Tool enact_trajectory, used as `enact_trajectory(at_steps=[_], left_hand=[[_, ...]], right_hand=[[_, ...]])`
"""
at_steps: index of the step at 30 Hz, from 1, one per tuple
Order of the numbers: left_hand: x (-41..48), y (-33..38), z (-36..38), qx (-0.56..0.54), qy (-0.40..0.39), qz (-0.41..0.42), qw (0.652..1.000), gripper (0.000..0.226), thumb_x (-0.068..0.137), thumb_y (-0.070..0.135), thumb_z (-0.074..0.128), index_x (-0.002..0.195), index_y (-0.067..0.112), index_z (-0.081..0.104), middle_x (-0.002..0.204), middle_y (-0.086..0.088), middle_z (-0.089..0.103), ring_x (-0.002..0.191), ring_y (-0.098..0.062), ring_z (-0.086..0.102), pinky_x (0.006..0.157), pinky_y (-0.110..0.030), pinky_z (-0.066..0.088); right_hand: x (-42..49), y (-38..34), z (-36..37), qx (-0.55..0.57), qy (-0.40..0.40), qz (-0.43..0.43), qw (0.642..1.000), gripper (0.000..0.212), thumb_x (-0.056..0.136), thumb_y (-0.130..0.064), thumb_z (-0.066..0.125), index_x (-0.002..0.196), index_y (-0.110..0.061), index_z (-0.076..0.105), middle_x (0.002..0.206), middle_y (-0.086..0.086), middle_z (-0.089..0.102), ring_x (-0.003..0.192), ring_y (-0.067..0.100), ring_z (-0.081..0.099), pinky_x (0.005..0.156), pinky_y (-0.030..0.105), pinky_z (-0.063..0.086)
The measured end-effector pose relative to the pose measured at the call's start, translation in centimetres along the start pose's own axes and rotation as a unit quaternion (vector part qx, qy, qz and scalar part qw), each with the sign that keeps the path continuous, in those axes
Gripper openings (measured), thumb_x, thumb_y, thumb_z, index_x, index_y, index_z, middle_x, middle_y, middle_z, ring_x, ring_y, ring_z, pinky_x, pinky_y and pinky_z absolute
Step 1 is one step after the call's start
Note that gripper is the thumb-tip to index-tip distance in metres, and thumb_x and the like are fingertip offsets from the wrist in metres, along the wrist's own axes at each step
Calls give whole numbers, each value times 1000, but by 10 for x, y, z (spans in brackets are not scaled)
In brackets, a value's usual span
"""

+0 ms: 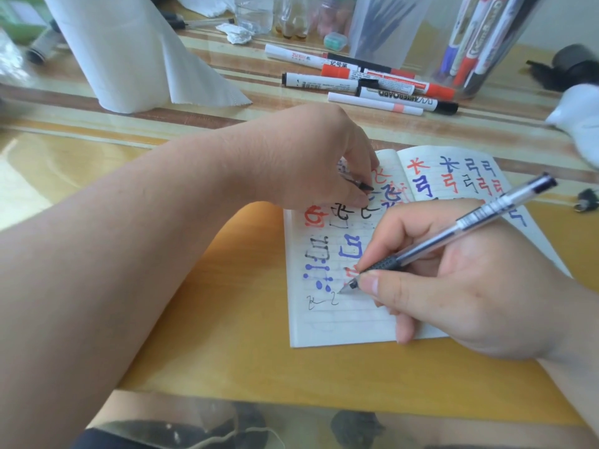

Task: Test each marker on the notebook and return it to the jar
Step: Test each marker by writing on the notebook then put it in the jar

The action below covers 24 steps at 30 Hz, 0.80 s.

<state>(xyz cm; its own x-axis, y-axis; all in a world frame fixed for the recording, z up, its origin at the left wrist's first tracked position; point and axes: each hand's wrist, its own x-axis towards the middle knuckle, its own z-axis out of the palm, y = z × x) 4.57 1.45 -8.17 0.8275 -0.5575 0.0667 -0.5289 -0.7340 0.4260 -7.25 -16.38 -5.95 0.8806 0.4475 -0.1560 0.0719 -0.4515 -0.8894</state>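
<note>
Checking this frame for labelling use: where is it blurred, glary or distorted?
Head view: right hand, pen and notebook are sharp; the white object at the right edge is blurred; glare sheens the table at left; the wide lens swells the near left forearm.

R hand (453, 280) grips clear pen (453, 228), tip on notebook (324, 325); L hand (311, 163) rests on it, pinching black cap (359, 184).
</note>
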Motion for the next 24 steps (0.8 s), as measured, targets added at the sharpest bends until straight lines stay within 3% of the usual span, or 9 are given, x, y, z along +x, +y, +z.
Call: enact_trajectory(at_steps=[6, 12, 15, 18, 24], left_hand=[[-1, 0, 2, -7, 4, -2, 1000, 18, 93, 50, 67, 109, 43, 74, 108, 33, 67, 93, 3, 62, 85, -25, 49], [-1, 0, 1, -13, 9, -4, 1000, 18, 92, 50, 69, 107, 44, 75, 105, 32, 68, 90, 3, 62, 83, -25, 49], [-2, 0, 2, -16, 11, -4, 1000, 18, 91, 50, 69, 106, 44, 75, 104, 31, 68, 87, 6, 62, 81, -24, 48], [-2, 0, 1, -18, 14, -3, 1000, 17, 91, 50, 70, 106, 44, 75, 103, 31, 68, 85, 11, 60, 80, -23, 47], [1, 0, -6, -32, 20, -1, 999, 12, 89, 48, 72, 99, 42, 77, 97, 21, 74, 70, 13, 58, 65, -11, 43]], right_hand=[[3, 10, -2, 1, 42, -13, 999, 9, 74, -23, 76, 82, -21, 71, 60, 11, 67, 44, 28, 67, 42, 42, 56], [4, 11, -2, 5, 29, -19, 999, 10, 73, -23, 75, 82, -21, 71, 58, 12, 65, 43, 28, 67, 43, 48, 54], [5, 13, -4, 6, 22, -31, 999, 8, 74, -21, 73, 81, -19, 69, 56, 10, 64, 40, 25, 65, 40, 40, 51], [7, 16, -8, 69, 17, -28, 997, 7, 72, -14, 72, 75, -13, 67, 53, 8, 61, 36, 24, 58, 37, 28, 43], [14, 18, -21, 169, 12, -48, 984, 18, 69, -22, 75, 79, -7, 68, 54, 10, 54, 42, 26, 47, 40, 27, 43]])
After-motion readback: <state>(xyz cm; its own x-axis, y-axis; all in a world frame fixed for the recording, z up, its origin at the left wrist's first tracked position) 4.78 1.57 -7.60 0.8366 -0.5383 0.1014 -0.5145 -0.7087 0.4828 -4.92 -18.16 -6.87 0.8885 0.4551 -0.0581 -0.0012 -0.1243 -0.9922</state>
